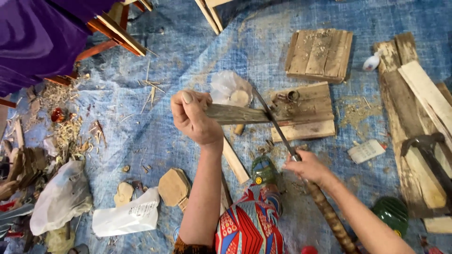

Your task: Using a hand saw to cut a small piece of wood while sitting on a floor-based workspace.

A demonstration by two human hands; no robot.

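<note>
The left hand (pixel 192 117) is closing in a fist around one end of a weathered grey wooden slat (pixel 235 114), holding it level above the blue tarp (pixel 155 136), with the thumb on top. The slat's far end is resting against a small block of pale boards (pixel 308 110) lying on the tarp. The right hand (pixel 307 167) is gripping a long-bladed knife (pixel 275 124) where the dark blade meets its knobbly wooden handle (pixel 329 216), and the blade is lying slantwise across the slat, touching its upper edge near the middle. Just behind the slat a crumpled clear plastic bag (pixel 230 88) is sitting on the tarp. Below the hands, a knee in bright red, blue and white patterned cloth (pixel 249 223) is showing, and a green and yellow sandal (pixel 263 170) is sitting just beside the right hand. Farther left, a rounded wooden cut-out (pixel 173 187) and a white paper packet (pixel 126 217) are lying among shavings. To the right, long planks (pixel 414 103) are lying with a hammer (pixel 431 153) on top.
</note>
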